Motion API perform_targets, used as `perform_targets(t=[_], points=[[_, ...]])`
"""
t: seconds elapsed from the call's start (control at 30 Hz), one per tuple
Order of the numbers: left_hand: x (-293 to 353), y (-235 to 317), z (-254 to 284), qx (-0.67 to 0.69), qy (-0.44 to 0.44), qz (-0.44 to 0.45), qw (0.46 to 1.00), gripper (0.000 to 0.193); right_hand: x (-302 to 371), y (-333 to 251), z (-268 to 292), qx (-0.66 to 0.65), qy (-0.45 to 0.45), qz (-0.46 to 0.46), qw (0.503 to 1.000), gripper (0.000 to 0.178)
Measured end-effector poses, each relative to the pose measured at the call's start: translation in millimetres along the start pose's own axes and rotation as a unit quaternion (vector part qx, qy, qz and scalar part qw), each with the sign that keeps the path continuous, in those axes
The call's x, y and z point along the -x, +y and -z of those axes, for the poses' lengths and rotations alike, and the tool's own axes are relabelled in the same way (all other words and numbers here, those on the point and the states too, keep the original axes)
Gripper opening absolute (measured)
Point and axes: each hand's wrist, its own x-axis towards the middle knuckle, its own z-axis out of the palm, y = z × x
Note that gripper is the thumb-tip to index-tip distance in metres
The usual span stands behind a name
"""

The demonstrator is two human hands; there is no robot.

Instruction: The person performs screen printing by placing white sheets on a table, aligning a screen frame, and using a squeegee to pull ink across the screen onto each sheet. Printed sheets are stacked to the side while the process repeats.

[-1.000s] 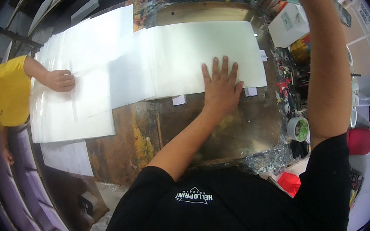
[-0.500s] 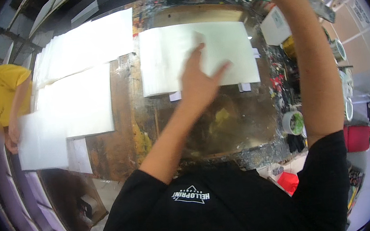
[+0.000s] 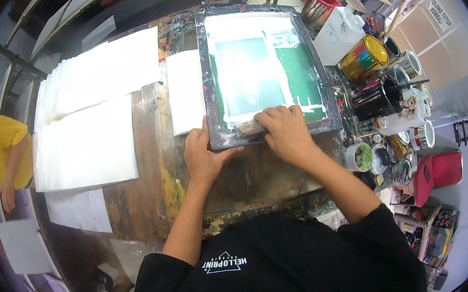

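A screen printing frame (image 3: 210, 86) with a dark rim and green-and-white mesh lies flat over a stack of white paper, whose left part (image 3: 184, 91) sticks out from under it. My right hand (image 3: 290, 134) is closed round a squeegee with a worn wooden handle (image 3: 249, 128), down at the near end of the mesh. At the frame's near left corner rests my left hand (image 3: 204, 157), its thumb stretched along the near edge and its fingers along the left side. The paper beneath the mesh is mostly hidden.
Piles of white sheets (image 3: 90, 132) cover the table's left side. Paint cans (image 3: 364, 58), a white jug (image 3: 339, 35) and tape rolls (image 3: 359, 157) crowd the right edge. A person in a yellow top (image 3: 2, 142) stands at the left by a rack, near a white sheet (image 3: 26, 245).
The raised frame has come down over the paper stack. My right hand has moved down from above onto the squeegee; my left has gone from the paper to the frame's corner.
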Motion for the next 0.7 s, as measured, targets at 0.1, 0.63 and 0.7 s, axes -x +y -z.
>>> perform_targets(t=[0.1, 0.63, 0.7], points=[[2.9, -6.5, -4.4, -0.011, 0.018, -0.022, 1.0, 0.118, -11.5, -2.3, -12.4, 0.025, 0.025, -0.018, 0.999, 0.039], [7.3, -2.2, 0.0, 0.048, 0.02, -0.03, 0.998, 0.122, -264.5, 126.4, -21.4, 0.112, 0.014, -0.051, 0.992, 0.035], [9.0, -4.0, -1.3, 0.028, 0.03, -0.042, 0.998, 0.122, -238.2, 115.1, -29.4, 0.119, 0.076, -0.025, 0.99, 0.025]])
